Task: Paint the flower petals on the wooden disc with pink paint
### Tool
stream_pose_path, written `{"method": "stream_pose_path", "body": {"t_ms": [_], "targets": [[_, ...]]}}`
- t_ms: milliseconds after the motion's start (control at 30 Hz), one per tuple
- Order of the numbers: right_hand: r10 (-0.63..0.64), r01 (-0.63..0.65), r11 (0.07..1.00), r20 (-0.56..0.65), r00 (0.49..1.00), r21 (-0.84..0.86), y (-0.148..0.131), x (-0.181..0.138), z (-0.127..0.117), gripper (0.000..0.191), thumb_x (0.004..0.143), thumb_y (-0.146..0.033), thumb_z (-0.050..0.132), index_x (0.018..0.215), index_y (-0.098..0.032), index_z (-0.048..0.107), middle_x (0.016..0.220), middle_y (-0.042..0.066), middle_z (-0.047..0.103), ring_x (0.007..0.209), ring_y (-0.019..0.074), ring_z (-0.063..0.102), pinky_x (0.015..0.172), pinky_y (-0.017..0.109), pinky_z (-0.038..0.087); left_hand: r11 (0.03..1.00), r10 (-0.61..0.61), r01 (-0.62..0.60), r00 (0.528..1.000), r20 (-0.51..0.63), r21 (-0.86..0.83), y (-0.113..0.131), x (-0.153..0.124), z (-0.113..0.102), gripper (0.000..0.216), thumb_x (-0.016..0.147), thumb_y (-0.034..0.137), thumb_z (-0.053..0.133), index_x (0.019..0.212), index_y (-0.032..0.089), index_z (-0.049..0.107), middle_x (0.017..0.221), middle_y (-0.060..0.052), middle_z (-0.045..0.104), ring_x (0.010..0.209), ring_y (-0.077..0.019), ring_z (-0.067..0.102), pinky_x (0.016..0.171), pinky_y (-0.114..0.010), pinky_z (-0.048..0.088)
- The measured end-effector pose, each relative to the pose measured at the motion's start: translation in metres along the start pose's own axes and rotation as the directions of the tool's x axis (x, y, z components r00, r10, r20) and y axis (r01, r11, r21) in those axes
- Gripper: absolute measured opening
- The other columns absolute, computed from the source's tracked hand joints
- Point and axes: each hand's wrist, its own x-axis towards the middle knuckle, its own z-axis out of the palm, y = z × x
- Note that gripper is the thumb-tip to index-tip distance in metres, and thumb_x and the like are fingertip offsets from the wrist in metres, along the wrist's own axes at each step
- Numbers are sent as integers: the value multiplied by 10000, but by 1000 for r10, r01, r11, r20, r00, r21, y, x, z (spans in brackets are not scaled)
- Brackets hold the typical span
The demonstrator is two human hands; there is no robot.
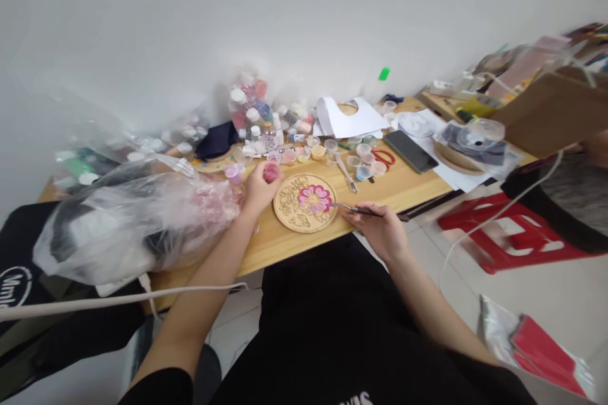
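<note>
Two hands are working at a wooden table (403,186): the left hand (259,193) is gripping a pink pot (271,172) beside a wooden disc (292,212), the right hand (380,231) pinching a thin tool (354,209) at its edge.

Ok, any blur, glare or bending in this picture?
Head view: soft even light, no hard shadows; the wooden disc, the left hand on a pink pot and the right hand holding a thin tool look fairly sharp; the shiny plastic bag and red stool at the sides smear; the table bows.
</note>
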Motion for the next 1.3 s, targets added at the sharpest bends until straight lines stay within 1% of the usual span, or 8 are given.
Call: {"method": "stream_pose_path", "body": {"t_ms": [100,300,533,700,933,1100,1200,1300], "targets": [[31,-39,992,68,997,120,2,-1,1,95,744,-308,754,754,-221,793,643,25,708,759,233,727,986,476,605,1000,-2,2,1000,-12,19,2,-1,0,199,748,176,727,925,221,649,894,-12,748,829,-192,700,810,-313,568],[71,-94,980,135,988,174,1,8,11,106,739,-320,750,759,-232,805,601,30,684,942,288,770,904,452,628,997,-2,4,999,-35,76,5,-2,-2,185,739,203,712,908,221,639,874,-20,749,814,-202,708,799,-317,569],[51,-88,974,176,983,208,-2,41,19,113,714,-302,744,744,-212,805,592,44,700,825,262,754,823,409,635,981,34,-17,996,-85,195,9,-5,-14,176,724,188,673,886,246,638,839,-19,712,861,-243,690,843,-358,552],[35,-78,977,208,977,200,-3,72,32,80,712,-287,748,717,-216,785,584,37,702,751,250,741,763,398,637,978,39,-16,994,-105,207,7,-3,-13,152,723,177,664,843,247,603,808,-12,691,833,-242,687,827,-355,559],[68,-100,988,257,964,117,0,99,50,80,726,-269,702,709,-233,772,641,9,733,635,192,680,757,366,612,990,32,-15,992,-119,143,-3,-2,-9,167,776,188,664,931,240,628,938,-48,734,942,-260,713,916,-398,590],[111,-119,993,338,935,3,-23,118,60,116,722,-293,683,745,-227,776,610,8,688,667,206,680,787,371,584,998,34,-28,995,-98,58,-9,-3,-6,223,786,186,669,1005,232,659,1067,-71,762,1052,-263,724,1009,-416,587],[54,-4,993,432,900,-115,-40,133,77,127,707,-304,680,779,-239,763,688,8,721,623,200,647,728,379,556,999,30,-29,994,-103,18,-11,-3,-3,233,794,206,676,1027,222,667,1111,-84,764,1093,-270,726,1025,-416,588],[-2,130,969,524,852,-209,-47,142,100,107,696,-312,696,768,-249,743,658,-6,716,596,195,637,703,369,530,1000,29,-29,995,-100,-3,-7,-3,-3,235,807,229,673,1041,211,670,1116,-91,764,1060,-264,734,977,-400,601]]}}
